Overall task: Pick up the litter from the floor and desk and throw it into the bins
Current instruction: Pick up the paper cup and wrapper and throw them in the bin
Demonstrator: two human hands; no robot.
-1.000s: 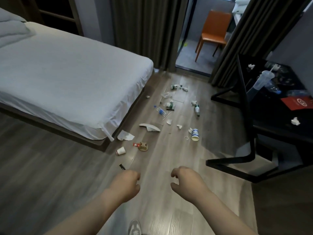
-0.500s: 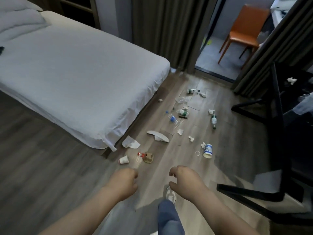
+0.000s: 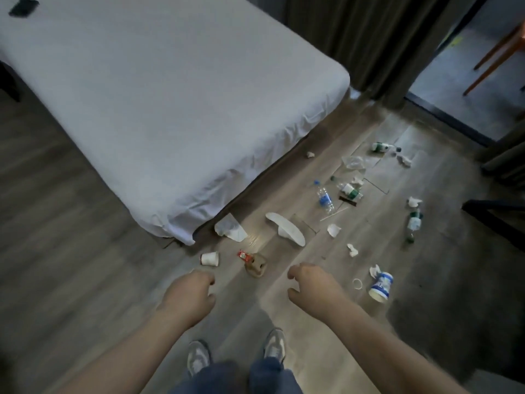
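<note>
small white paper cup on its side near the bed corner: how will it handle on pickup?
The paper cup lies on its side on the wood floor, so a nudge would probably roll it in an arc. No spill shows beside it, so it is likely empty, light and easy to crush. The left hand is nearest.

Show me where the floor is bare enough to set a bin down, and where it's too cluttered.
Bare: the dark floor left of the white paper cup, beside the bed; also the patch right of the blue-and-white cup, toward the black desk frame. Crowded: the lighter strip between bed and green-label bottle.
</note>
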